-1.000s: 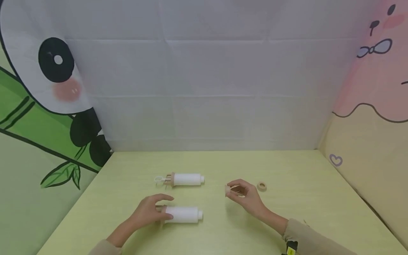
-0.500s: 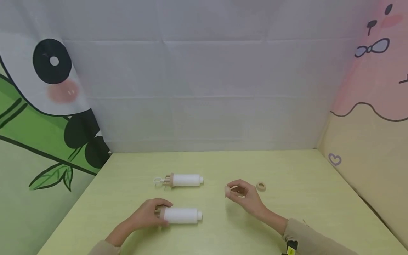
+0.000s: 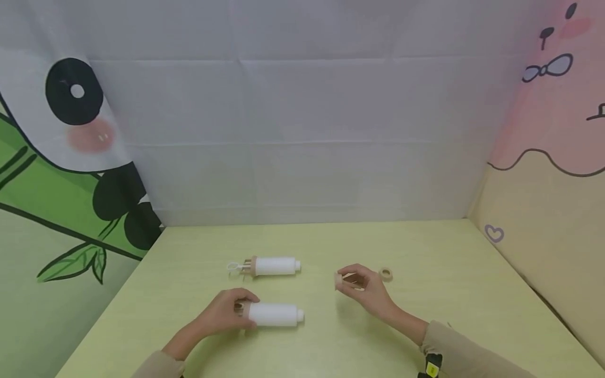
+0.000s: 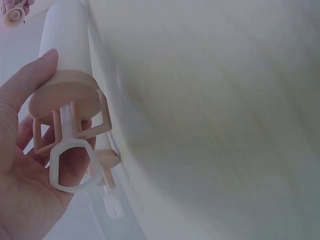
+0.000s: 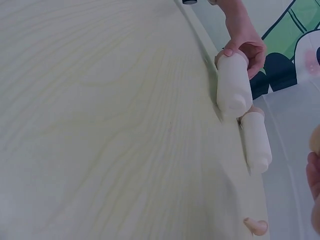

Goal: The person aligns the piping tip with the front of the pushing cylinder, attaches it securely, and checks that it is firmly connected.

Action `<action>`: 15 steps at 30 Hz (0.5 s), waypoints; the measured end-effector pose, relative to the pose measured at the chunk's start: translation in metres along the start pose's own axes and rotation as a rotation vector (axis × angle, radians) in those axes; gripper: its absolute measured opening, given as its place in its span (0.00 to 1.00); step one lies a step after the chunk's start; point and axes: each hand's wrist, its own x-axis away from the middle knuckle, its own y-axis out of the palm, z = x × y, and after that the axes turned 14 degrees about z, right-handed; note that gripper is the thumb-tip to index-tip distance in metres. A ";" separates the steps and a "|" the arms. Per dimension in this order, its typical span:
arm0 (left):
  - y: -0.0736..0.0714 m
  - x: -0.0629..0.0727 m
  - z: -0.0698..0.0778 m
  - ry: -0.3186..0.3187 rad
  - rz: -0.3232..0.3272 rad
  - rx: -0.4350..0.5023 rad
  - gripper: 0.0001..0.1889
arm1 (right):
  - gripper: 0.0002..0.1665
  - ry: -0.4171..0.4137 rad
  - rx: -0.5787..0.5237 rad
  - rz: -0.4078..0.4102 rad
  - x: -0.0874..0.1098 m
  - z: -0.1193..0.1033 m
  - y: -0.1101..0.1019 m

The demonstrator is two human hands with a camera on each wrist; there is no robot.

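Note:
My left hand (image 3: pixel 227 313) grips the tan collar end of a white plunger syringe (image 3: pixel 276 315), its narrow tip pointing right. In the left wrist view, my thumb lies along the syringe (image 4: pixel 67 37), and a white pull ring (image 4: pixel 54 170) and tan finger loops hang behind the collar. Farther back on the table lies a matching syringe (image 3: pixel 276 266), tip also to the right. My right hand (image 3: pixel 368 295) pinches a small tan round piece, like a cap or nozzle (image 3: pixel 338 281), apart from the syringes. In the right wrist view only its edge (image 5: pixel 315 140) shows.
Just right of my right hand a tan nozzle (image 3: pixel 386 274) rests on the pale wooden table (image 3: pixel 425 247). A grey-white sheet (image 3: pixel 312 131) hangs behind the table. Cartoon-printed panels (image 3: pixel 94 210) stand at the sides.
My left hand has changed its hold, from thumb over the syringe's body to gripping around the collar, and the syringe has shifted slightly right. My right hand stays nearly still.

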 end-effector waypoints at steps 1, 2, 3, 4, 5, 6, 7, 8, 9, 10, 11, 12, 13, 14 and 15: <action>0.001 -0.001 0.001 0.006 0.007 -0.001 0.23 | 0.14 0.001 -0.002 -0.002 0.000 -0.001 0.000; 0.001 -0.003 0.003 0.011 0.015 -0.003 0.23 | 0.14 0.002 -0.005 -0.004 -0.001 -0.001 0.000; 0.002 -0.004 0.004 0.019 0.023 -0.003 0.22 | 0.14 0.003 -0.009 -0.008 -0.001 -0.002 0.000; 0.003 -0.006 0.006 0.026 0.030 0.003 0.22 | 0.14 0.004 -0.013 -0.012 -0.001 -0.002 0.000; 0.004 -0.007 0.007 0.033 0.038 0.011 0.22 | 0.14 0.002 -0.017 -0.017 -0.001 -0.002 0.000; 0.005 -0.009 0.009 0.038 0.045 0.029 0.21 | 0.14 0.001 -0.021 -0.022 -0.001 -0.002 -0.001; 0.005 -0.010 0.012 0.046 0.051 0.049 0.21 | 0.14 -0.002 -0.022 -0.026 -0.002 -0.002 -0.001; 0.005 -0.011 0.015 0.052 0.056 0.072 0.21 | 0.14 -0.004 -0.024 -0.030 -0.002 -0.002 -0.001; 0.006 -0.012 0.017 0.057 0.061 0.099 0.21 | 0.14 -0.008 -0.026 -0.034 -0.002 -0.002 -0.001; 0.006 -0.013 0.021 0.059 0.064 0.126 0.21 | 0.14 -0.011 -0.027 -0.038 -0.002 -0.002 -0.001; 0.005 -0.014 0.024 0.060 0.065 0.148 0.20 | 0.14 -0.013 -0.027 -0.042 -0.002 -0.002 -0.001; 0.005 -0.015 0.027 0.059 0.067 0.170 0.20 | 0.14 -0.014 -0.027 -0.045 -0.002 -0.002 -0.001; 0.004 -0.016 0.030 0.059 0.070 0.186 0.21 | 0.14 -0.016 -0.027 -0.047 -0.001 -0.002 -0.001; 0.004 -0.016 0.033 0.052 0.072 0.204 0.21 | 0.14 -0.017 -0.029 -0.051 -0.001 -0.003 -0.001; 0.003 -0.017 0.036 0.045 0.071 0.225 0.21 | 0.15 -0.019 -0.031 -0.053 -0.001 -0.003 0.000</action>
